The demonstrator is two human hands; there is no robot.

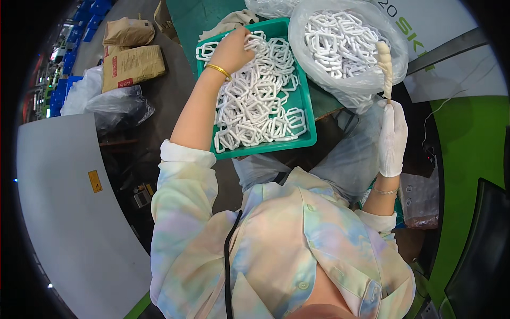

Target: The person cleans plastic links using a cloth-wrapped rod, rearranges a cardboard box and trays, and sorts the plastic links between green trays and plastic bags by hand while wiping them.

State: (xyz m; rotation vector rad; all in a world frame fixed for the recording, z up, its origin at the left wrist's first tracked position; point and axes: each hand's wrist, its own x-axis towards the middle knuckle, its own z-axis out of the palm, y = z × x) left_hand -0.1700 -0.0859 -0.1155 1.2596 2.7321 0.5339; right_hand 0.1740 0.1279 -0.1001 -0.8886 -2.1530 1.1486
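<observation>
Gloved right hand (392, 139), near and to the right, has its grip clamped on the lower end of a thin rod (384, 66) wrapped in white, held upright against a clear bag (350, 85) of white plastic frames. Farther off and left, the bare left hand (232, 51), gold bangle at the wrist, rests on loose white frames (255, 101) in a green tray (305, 109), fingers closed on one.

green tray (309, 119): 1, at 12 o'clock | clear bag of white plastic frames (355, 85): 1, at 1 o'clock | loose white frames (255, 101) in tray: too many to count | brown paper sacks (133, 66): 2, at 10 o'clock | white glove (392, 139): 1 | gold bangle (218, 69): 1
</observation>
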